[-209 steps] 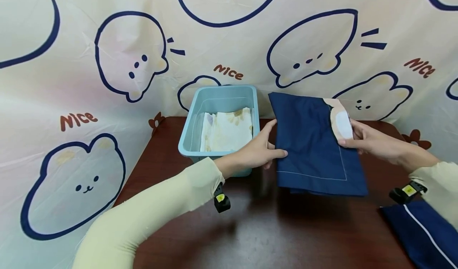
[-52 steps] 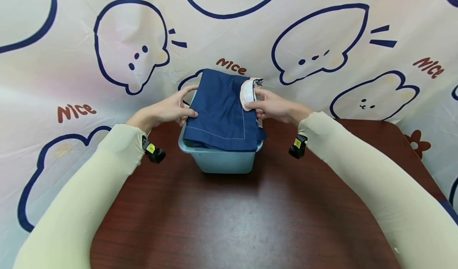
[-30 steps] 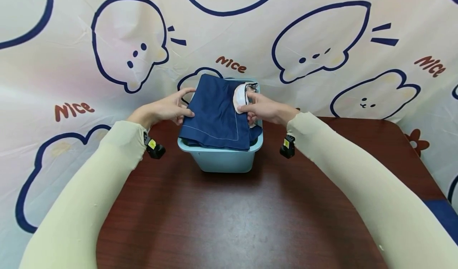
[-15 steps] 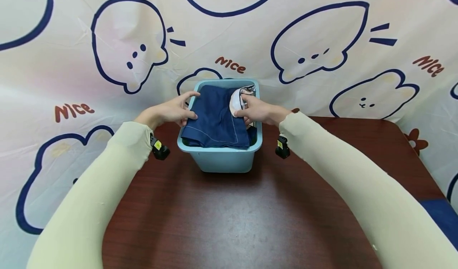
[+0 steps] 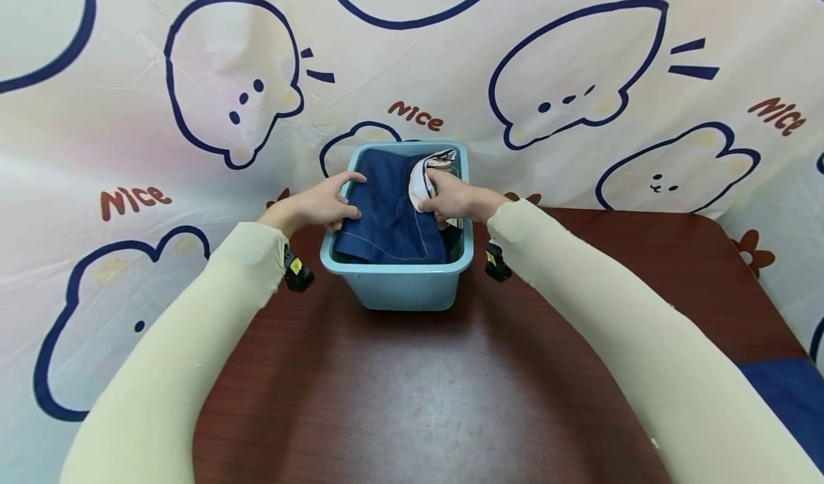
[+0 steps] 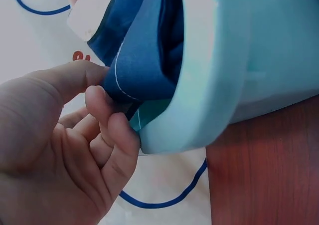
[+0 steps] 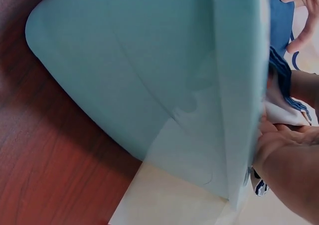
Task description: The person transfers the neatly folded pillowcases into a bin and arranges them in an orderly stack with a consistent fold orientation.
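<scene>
A folded navy cloth [image 5: 385, 209] with white stitching and a white-and-peach patch lies inside a light blue plastic bin [image 5: 399, 289]. At the bin's left rim my left hand [image 5: 322, 204] pinches the cloth's edge. The left wrist view shows the thumb on one side of the navy fabric [image 6: 142, 60] and curled fingers on the other. My right hand [image 5: 454, 196] reaches over the right rim and grips the cloth by its pale patch [image 5: 421, 184]. In the right wrist view the bin wall [image 7: 149, 75] hides much of that hand.
The bin stands on a dark red-brown wooden table [image 5: 412, 384], close to a backdrop [image 5: 418, 76] with cartoon drawings. Another piece of navy fabric [image 5: 782, 391] lies at the table's right edge, partly behind the right sleeve.
Earlier the cloth was held right of the bin, above the table, and pale fabric showed inside the bin. Both hands carried it left over the bin and lowered it inside; lately they moved closer together.
</scene>
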`<state>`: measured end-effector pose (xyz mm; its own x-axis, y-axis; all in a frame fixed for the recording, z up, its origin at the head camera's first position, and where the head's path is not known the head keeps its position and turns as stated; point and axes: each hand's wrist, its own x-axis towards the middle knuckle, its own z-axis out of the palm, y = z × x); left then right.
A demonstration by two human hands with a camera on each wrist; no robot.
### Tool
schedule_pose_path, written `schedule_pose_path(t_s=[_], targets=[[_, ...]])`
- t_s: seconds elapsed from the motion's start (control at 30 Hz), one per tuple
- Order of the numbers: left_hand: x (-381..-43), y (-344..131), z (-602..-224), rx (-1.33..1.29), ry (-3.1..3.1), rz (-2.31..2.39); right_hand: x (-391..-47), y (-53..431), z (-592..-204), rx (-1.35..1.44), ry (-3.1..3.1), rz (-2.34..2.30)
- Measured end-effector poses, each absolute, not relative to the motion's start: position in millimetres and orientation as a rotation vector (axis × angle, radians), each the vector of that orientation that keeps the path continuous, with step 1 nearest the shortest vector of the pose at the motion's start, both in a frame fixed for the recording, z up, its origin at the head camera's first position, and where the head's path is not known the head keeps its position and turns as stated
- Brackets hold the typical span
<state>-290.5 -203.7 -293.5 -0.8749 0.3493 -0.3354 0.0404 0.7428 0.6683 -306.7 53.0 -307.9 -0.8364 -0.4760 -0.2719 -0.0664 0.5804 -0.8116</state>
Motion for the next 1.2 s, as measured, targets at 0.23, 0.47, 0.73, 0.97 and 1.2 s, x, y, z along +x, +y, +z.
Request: schedule_pose_path(t_s=[0.23, 0.47, 0.73, 0.97, 1.2], targets=[[-288.0, -198.6, -293.3, 0.348, 2.562, 0.81, -309.3, 49.8, -307.1, -0.48, 2.442, -1.021], [-288.4, -195.6, -295.7, 0.376, 2.612, 0.689, -310.3, 49.4, -304.9, -0.53, 2.492, -0.919], [-282.0, -187.8, -296.1, 0.367, 2.744, 0.401, -302.5, 46.1, -300.4, -0.492, 2.696, -0.724], [-278.2, -185.7, -295.4, 0.355, 2.793, 0.335, -293.0, 52.5, -298.0, -0.567, 2.83, -0.702], [-271.2, -185.9, -292.9, 0.382, 2.792, 0.368, -284.3, 63.1, -301.5, -0.654, 2.867, -0.795]])
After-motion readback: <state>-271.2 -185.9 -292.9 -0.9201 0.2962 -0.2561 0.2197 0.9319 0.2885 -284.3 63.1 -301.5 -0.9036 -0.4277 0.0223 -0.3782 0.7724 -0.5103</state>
